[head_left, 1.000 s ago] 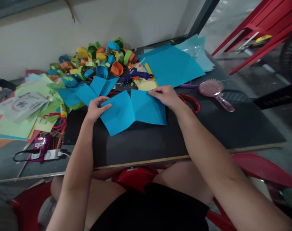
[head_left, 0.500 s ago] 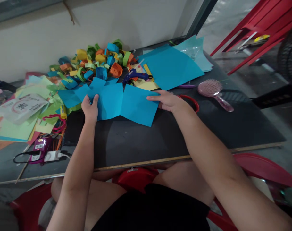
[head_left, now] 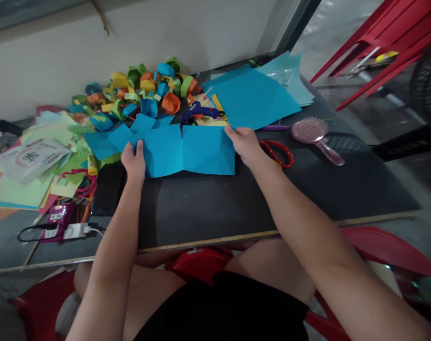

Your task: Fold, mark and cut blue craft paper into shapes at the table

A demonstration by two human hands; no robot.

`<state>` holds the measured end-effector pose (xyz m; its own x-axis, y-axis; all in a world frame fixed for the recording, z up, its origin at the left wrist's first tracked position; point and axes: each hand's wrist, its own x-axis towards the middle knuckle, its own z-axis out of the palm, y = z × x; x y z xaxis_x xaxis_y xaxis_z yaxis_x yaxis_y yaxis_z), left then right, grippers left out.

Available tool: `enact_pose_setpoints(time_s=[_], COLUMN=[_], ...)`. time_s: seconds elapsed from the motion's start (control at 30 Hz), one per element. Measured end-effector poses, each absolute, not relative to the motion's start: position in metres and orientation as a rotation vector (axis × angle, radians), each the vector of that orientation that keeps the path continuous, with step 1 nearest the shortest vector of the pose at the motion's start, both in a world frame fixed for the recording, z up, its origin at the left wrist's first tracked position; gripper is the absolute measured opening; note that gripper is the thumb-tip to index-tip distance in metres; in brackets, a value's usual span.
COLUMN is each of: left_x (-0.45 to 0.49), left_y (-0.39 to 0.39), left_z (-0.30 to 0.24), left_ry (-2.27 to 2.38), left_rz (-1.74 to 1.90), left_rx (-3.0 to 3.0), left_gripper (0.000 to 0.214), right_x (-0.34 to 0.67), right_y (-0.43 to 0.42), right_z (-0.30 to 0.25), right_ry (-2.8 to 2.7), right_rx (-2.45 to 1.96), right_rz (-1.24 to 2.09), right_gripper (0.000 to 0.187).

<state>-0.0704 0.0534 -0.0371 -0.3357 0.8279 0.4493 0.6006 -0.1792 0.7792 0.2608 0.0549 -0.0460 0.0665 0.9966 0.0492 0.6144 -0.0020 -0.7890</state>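
Observation:
A blue sheet of paper (head_left: 201, 150) is stretched between my two hands above the dark table. It has a vertical crease in its middle and a short slit at the top of that crease. My left hand (head_left: 133, 160) pinches its left end, thumb upward, and my right hand (head_left: 242, 143) grips its upper right corner. Smaller blue paper pieces (head_left: 100, 144) lie just behind my left hand. Red-handled scissors (head_left: 281, 154) rest on the table right of my right hand, partly hidden by that arm. A blue glue gun (head_left: 201, 112) lies behind the sheet.
Many folded paper shapes (head_left: 147, 86) are heaped against the wall. Large blue sheets (head_left: 254, 97) and a pink hairbrush (head_left: 314, 132) lie to the right. Coloured papers (head_left: 23, 187), a yellow glue stick (head_left: 92, 166) and a purple power adapter (head_left: 61, 215) with cables are at left.
My right hand has shifted its grip to the sheet's upper corner. The right half has swung from slanting to nearly level, in line with the left half. More of the scissors shows.

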Motion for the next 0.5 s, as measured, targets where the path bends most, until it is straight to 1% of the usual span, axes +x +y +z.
enact_pose_setpoints(time_s=[0.07,0.17,0.33,0.5], left_x=[-0.0699,-0.0682,-0.0668,-0.0667], left_y=[0.0529,0.0508,0.0488,0.0496], left_z=[-0.0358,-0.0327,-0.0298,-0.0309], left_ry=[1.853,1.862,1.942,1.921], left_rz=[1.509,1.463,1.399,1.423], left_rx=[1.654,1.643,1.628,1.625], left_gripper=[0.052,0.052,0.053,0.053], right_x=[0.2594,0.2577,0.2568,0.2568], right_y=[0.0548,0.0553,0.0566,0.0566], right_z=[-0.043,-0.039,-0.0383,-0.0401], right_ry=[-1.511,-1.487,-1.494,-1.498], right_rx=[-1.75,-1.798,-1.818,-1.81], right_rz=[0.66,0.603,0.555,0.547], right_gripper=[0.061,0.055,0.056,0.055])
